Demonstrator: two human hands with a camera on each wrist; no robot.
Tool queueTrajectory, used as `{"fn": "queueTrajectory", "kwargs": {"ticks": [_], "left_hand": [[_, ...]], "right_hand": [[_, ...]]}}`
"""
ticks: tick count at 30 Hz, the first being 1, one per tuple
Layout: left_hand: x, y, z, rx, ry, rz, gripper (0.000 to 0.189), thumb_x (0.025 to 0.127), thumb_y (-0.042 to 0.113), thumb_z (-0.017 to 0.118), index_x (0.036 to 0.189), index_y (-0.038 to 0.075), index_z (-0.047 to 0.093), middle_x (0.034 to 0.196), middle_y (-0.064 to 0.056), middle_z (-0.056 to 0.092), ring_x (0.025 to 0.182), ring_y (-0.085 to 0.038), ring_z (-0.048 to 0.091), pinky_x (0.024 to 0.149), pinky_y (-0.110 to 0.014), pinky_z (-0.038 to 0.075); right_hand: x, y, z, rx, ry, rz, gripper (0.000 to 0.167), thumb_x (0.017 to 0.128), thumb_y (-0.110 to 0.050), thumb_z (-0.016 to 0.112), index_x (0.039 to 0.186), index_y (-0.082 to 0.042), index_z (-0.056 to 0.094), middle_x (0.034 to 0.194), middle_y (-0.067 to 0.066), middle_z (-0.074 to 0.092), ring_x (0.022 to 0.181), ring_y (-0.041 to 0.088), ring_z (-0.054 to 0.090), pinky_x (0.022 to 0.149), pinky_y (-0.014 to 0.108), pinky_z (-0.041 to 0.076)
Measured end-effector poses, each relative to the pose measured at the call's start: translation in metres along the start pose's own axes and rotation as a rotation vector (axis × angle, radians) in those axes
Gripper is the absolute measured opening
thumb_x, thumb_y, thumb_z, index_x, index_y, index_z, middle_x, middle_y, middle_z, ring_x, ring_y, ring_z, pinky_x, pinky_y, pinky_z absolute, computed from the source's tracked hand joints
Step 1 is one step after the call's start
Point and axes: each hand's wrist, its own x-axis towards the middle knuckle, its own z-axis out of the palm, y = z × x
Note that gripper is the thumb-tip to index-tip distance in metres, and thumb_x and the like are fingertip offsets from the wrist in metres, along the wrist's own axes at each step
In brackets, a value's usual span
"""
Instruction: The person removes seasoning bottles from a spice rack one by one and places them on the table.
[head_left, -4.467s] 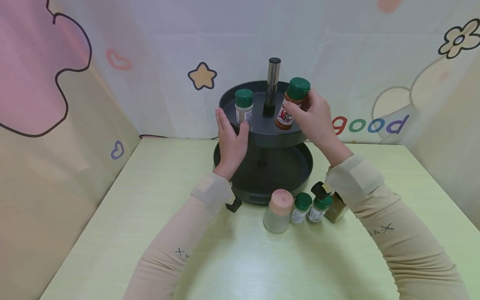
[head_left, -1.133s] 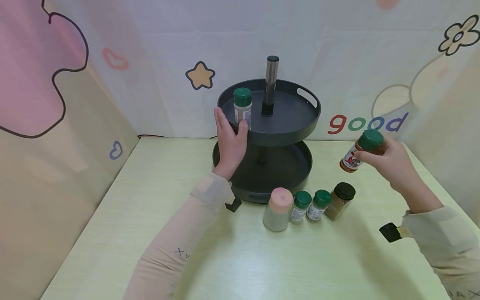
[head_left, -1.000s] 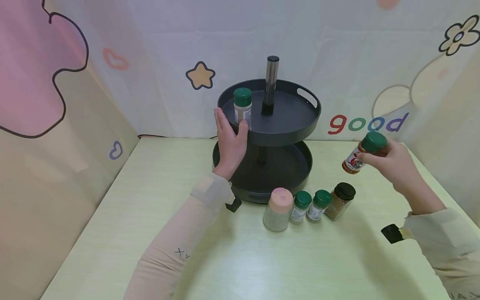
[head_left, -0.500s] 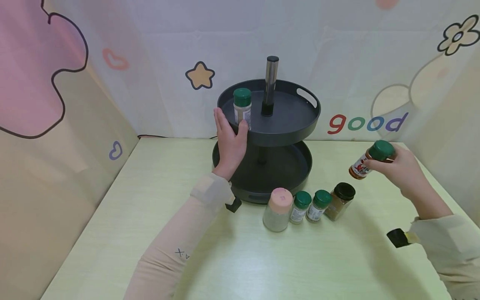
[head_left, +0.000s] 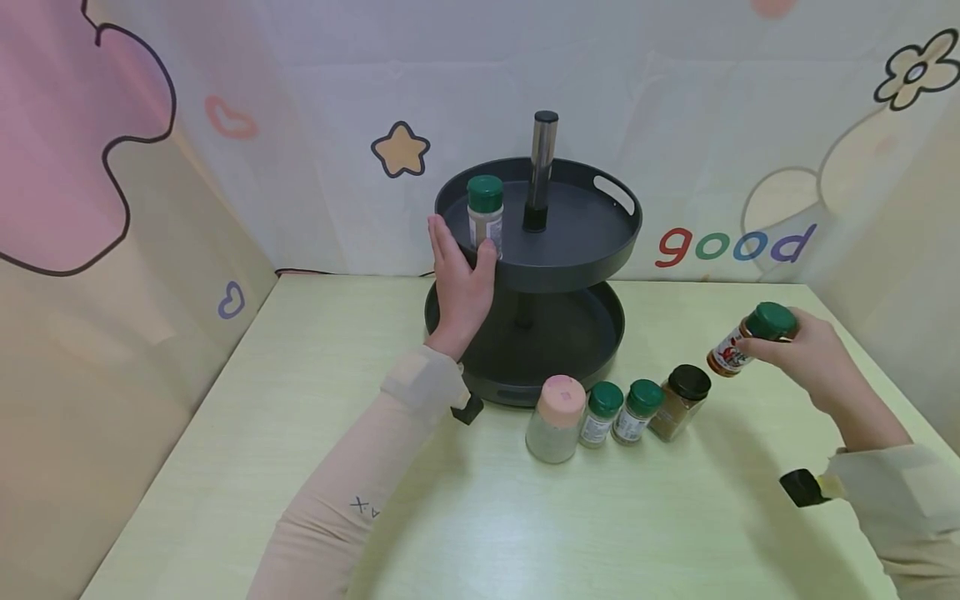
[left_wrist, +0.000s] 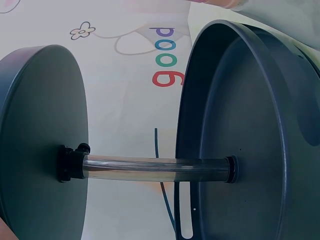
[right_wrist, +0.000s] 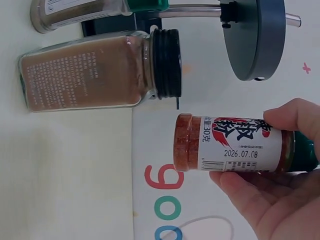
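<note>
My right hand [head_left: 813, 358] pinches a bottle of red chili powder [right_wrist: 240, 145] between thumb and fingers, near its green cap. The bottle is tilted, in the air at the right of the table. My left hand [head_left: 461, 287] rests against the left front edge of the upper tray [head_left: 577, 271] of a dark two-tier turntable rack, its fingers straight along the outer wall. Its thumb overlaps a pale spice bottle with a green cap [head_left: 485, 208] standing on that tray. In the left wrist view, only a bit of this hand shows at the lower left corner.
In front of the lower tray [head_left: 525, 367] stand a jar with a pink lid [head_left: 555, 429], two small green-capped bottles [head_left: 597, 425] [head_left: 633, 421] and a black-lidded jar of brown powder [head_left: 677, 408]. A metal post [head_left: 542, 158] rises from the rack. A printed cloth backdrop [head_left: 337, 192] hangs behind.
The chili powder bottle has been lifted off the upper tray and carried to the right, then lowered and drawn nearer by my right hand. My left hand stays at the tray.
</note>
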Motion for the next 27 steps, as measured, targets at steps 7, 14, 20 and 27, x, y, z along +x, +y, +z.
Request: {"fn": "queueTrajectory", "kwargs": {"ticks": [7, 14, 20, 27], "left_hand": [[0.001, 0.000, 0.000, -0.001, 0.000, 0.006, 0.076, 0.087, 0.040, 0.041, 0.143, 0.015, -0.004, 0.150, 0.002, -0.005, 0.138, -0.012, -0.001, 0.111, -0.037, 0.010], [0.000, 0.000, 0.000, 0.000, 0.001, 0.008, 0.076, 0.087, 0.040, 0.041, 0.143, 0.015, -0.004, 0.150, 0.001, -0.005, 0.138, -0.012, -0.001, 0.111, -0.036, 0.010], [0.000, 0.000, 0.000, -0.002, -0.002, 0.006, 0.076, 0.087, 0.041, 0.041, 0.143, 0.015, -0.004, 0.150, 0.003, -0.006, 0.138, -0.012, -0.001, 0.111, -0.036, 0.010], [-0.001, 0.000, 0.000, 0.002, -0.001, 0.006, 0.076, 0.087, 0.042, 0.041, 0.143, 0.016, -0.004, 0.150, 0.005, -0.006, 0.138, -0.011, -0.002, 0.111, -0.035, 0.009]], "right_hand": [[-0.002, 0.009, 0.002, -0.028, -0.073, 0.039, 0.057, 0.082, -0.029, 0.061, 0.118, 0.009, 0.039, 0.089, -0.007, 0.056, 0.073, -0.009, 0.044, 0.076, 0.049, 0.042], [-0.003, 0.019, 0.005, -0.063, -0.124, 0.045, 0.055, 0.082, -0.029, 0.061, 0.116, 0.009, 0.042, 0.103, 0.015, 0.056, 0.074, -0.008, 0.046, 0.076, 0.047, 0.044], [-0.006, 0.026, 0.008, -0.068, -0.144, 0.048, 0.056, 0.082, -0.028, 0.061, 0.117, 0.010, 0.042, 0.108, 0.024, 0.055, 0.076, -0.008, 0.045, 0.076, 0.045, 0.044], [-0.010, 0.035, 0.015, -0.051, -0.187, 0.047, 0.053, 0.083, -0.024, 0.060, 0.118, 0.012, 0.041, 0.112, 0.029, 0.051, 0.078, -0.007, 0.046, 0.077, 0.040, 0.044]]}}
